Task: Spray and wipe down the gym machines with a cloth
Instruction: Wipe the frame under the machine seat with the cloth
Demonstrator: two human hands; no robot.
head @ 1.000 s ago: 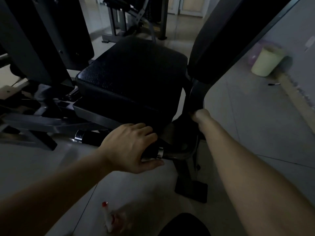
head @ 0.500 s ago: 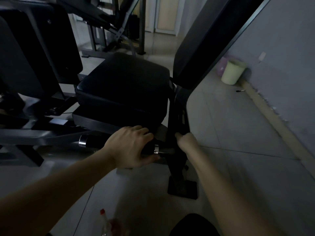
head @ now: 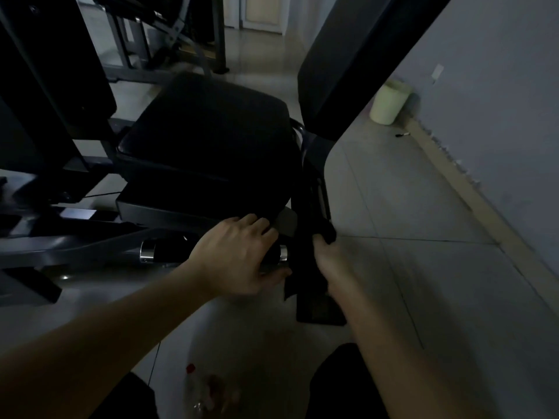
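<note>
A dark gym machine fills the view, with a black padded seat [head: 208,128] and a tilted backrest [head: 357,55]. My left hand [head: 239,255] grips a black handle with chrome ends [head: 163,251] below the seat. My right hand [head: 328,255] holds a dark cloth [head: 325,234] against the upright frame post [head: 311,189] under the backrest. A clear spray bottle with a red top [head: 199,385] stands on the floor near my knees.
A pale bin [head: 388,102] stands by the grey wall at the right, with a small dark object [head: 402,134] on the floor nearby. More machine frames [head: 169,34] stand behind. The post's foot plate [head: 320,309] rests on pale floor tiles.
My right hand has slid down the frame post from near the seat's back edge to near its base. My left hand stays on the handle. The view has tilted up.
</note>
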